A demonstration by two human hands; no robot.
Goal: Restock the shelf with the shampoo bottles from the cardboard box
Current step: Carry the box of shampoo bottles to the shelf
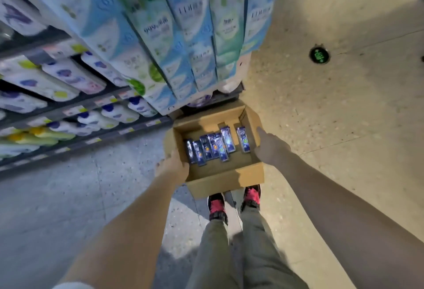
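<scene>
An open cardboard box (226,179) is held low in front of my legs, just above the floor. Several dark blue shampoo bottles (214,147) lie side by side on its bottom, one of them (242,139) a little apart on the right. My left hand (172,167) grips the box's left wall near the front corner. My right hand (267,147) clasps the right wall, fingers pointing along its rim. The shelf (96,103) with rows of white and green bottles runs along the left.
A tall stack of blue and white packaged goods (183,36) rises right behind the box. My feet in red and black shoes (234,201) stand just under the box's near edge. Beige floor spreads to the right, with a round green marker (319,54) set in it.
</scene>
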